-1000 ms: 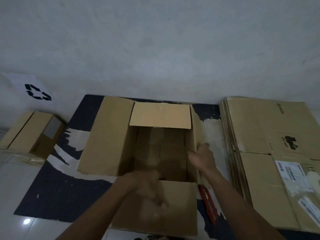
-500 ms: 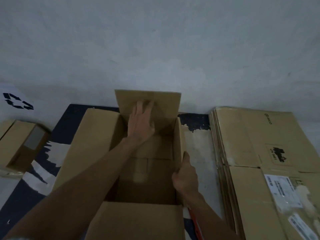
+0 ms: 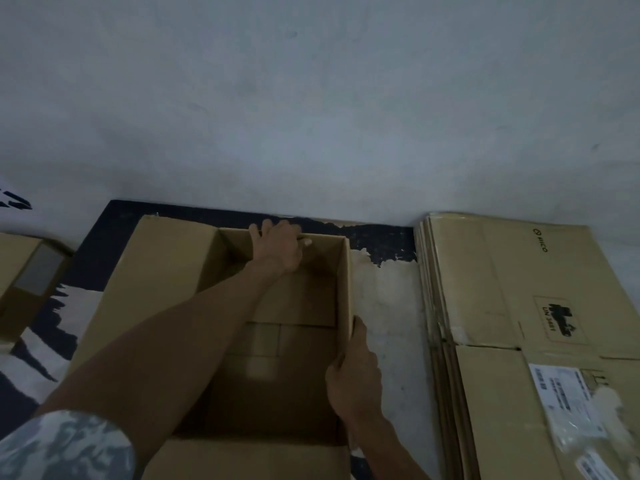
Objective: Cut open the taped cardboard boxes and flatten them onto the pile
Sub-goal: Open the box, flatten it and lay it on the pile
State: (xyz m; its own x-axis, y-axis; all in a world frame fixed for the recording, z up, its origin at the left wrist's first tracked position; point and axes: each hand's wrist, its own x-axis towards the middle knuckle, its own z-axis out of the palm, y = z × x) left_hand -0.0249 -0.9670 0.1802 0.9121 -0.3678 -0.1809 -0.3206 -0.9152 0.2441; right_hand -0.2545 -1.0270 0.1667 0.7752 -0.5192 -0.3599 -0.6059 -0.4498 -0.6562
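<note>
An open brown cardboard box [image 3: 166,271] stands on the dark mat in front of me, its left flap folded out flat. My left hand [image 3: 278,247] reaches across the inside and grips the far rim, fingers hooked over the edge and thumb inside. My right hand [image 3: 355,375] holds the right wall near its middle, thumb inside and fingers outside. The far flap is out of sight behind the rim. A pile of flattened boxes [image 3: 519,341] lies to the right.
A smaller box [image 3: 24,282] with a grey window sits at the left edge. The worn dark mat [image 3: 381,244] has bare pale patches. A grey wall [image 3: 311,98] rises right behind the box. Labels [image 3: 568,400] lie on the pile.
The far flap stood upright under my left palm half a second ago; it is now pushed back out of sight and my left hand holds the far rim. The view moved closer.
</note>
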